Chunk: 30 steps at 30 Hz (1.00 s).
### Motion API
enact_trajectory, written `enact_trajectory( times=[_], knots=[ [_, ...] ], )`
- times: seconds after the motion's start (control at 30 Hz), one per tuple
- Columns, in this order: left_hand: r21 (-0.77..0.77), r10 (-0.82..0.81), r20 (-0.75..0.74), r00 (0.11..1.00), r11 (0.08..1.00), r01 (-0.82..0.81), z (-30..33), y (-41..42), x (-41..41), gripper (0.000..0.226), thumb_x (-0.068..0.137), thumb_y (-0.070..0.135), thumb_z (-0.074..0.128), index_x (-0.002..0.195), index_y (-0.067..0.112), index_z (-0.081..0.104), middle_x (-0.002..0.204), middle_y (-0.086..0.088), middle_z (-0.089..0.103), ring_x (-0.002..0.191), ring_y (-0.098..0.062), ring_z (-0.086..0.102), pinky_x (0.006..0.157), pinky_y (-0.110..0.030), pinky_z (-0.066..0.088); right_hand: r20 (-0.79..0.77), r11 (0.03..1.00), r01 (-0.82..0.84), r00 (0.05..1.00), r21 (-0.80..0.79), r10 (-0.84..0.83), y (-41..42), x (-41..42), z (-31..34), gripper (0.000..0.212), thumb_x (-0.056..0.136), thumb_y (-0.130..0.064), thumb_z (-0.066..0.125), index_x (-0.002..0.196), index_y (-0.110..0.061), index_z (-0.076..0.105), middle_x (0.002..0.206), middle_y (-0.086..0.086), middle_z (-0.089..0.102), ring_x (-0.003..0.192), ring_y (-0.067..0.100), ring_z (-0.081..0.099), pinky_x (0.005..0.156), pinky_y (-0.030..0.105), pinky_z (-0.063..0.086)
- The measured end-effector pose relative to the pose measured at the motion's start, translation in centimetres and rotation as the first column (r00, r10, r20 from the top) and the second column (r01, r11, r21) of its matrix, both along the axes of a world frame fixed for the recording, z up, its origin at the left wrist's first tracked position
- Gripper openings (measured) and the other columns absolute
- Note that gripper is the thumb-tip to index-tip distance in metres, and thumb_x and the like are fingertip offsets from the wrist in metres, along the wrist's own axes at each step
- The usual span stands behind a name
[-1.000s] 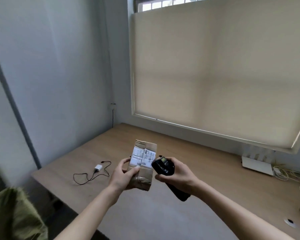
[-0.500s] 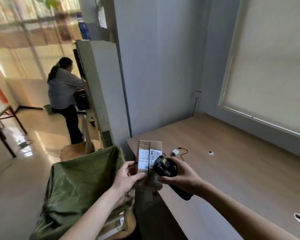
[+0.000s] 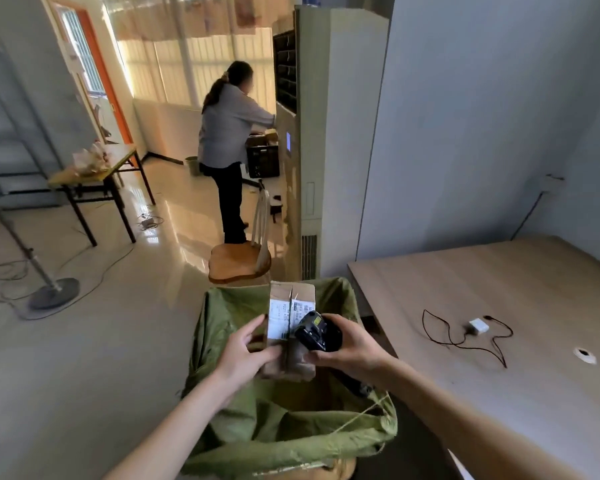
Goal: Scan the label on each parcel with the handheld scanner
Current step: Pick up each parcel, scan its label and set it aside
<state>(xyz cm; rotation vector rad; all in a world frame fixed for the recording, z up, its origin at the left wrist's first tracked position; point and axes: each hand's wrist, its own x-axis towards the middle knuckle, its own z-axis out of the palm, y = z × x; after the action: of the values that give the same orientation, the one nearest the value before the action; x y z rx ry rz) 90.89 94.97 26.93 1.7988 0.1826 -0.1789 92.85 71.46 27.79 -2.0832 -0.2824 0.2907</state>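
- While our left hand (image 3: 245, 351) grips the parcel (image 3: 290, 336) by its left edge, thumb on the white label (image 3: 284, 318), our right hand (image 3: 349, 348) wraps the black scanner (image 3: 317, 333) just against that label.
- Both are held above the open green sack (image 3: 291, 427), whose rim spreads wide beneath.
- To our right, the table (image 3: 499, 289) edge runs near the sack; a cable and white plug (image 3: 478, 326) lie there.
- Beyond, a wooden chair (image 3: 239, 261), open floor, and a person (image 3: 227, 147) at a tall cabinet (image 3: 326, 133).
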Motion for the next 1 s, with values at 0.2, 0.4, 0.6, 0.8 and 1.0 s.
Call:
enact_trajectory(
  times=[0.2,0.4,0.6,0.8,1.0],
  knots=[
    [0.026,0.039,-0.111,0.993,0.999,-0.036,-7.7,4.7,6.8,0.084,0.082,0.015,0.082,0.153,0.029,0.04,0.156,-0.009,0.042,0.145,-0.021,0.035,0.112,-0.036,0.032,-0.051,0.993,0.054,0.997,-0.106,-0.06,4.8,6.8,-7.5,0.088,0.068,-0.049,0.091,0.143,-0.02,0.055,0.125,-0.011,0.068,0.115,0.008,0.065,0.106,0.035,0.052],
    [0.11,0.07,-0.257,0.964,0.993,-0.042,-15.8,5.4,10.4,0.083,0.082,0.021,0.082,0.152,0.033,0.039,0.153,-0.009,0.046,0.142,-0.023,0.04,0.116,-0.049,0.036,-0.14,0.966,0.1,0.981,-0.237,-0.136,5.0,10.5,-14.4,0.086,0.075,-0.05,0.087,0.147,-0.025,0.048,0.127,-0.012,0.063,0.115,0.007,0.06,0.099,0.026,0.05],
    [0.207,0.049,-0.365,0.93,0.978,0.03,-20.3,5.0,12.4,0.083,0.087,0.033,0.076,0.156,0.026,0.031,0.155,-0.006,0.044,0.142,-0.024,0.04,0.116,-0.043,0.036,-0.189,0.947,0.1,0.968,-0.307,-0.163,4.1,12.2,-18.2,0.093,0.073,-0.056,0.086,0.15,-0.025,0.045,0.133,-0.01,0.063,0.116,0.008,0.06,0.099,0.027,0.051],
    [0.353,-0.054,-0.288,0.956,0.922,0.159,-19.1,4.6,13.8,0.066,0.089,0.037,0.073,0.148,0.026,0.046,0.147,-0.001,0.053,0.131,-0.02,0.053,0.105,-0.035,0.045,-0.179,0.915,0.089,0.969,-0.394,-0.172,2.4,12.2,-17.0,0.092,0.071,-0.059,0.085,0.149,-0.028,0.047,0.127,-0.011,0.062,0.115,0.012,0.061,0.099,0.033,0.054],
    [0.495,-0.245,-0.094,0.965,0.83,0.258,-13.5,0.9,15.9,0.049,0.091,0.048,0.066,0.137,0.038,0.055,0.139,0.012,0.058,0.124,-0.011,0.054,0.101,-0.035,0.047,-0.006,0.85,0.154,0.983,-0.504,-0.182,-2.0,10.2,-10.2,0.093,0.066,-0.07,0.072,0.147,-0.031,0.049,0.125,-0.005,0.064,0.112,0.018,0.06,0.095,0.038,0.055]
  ],
)
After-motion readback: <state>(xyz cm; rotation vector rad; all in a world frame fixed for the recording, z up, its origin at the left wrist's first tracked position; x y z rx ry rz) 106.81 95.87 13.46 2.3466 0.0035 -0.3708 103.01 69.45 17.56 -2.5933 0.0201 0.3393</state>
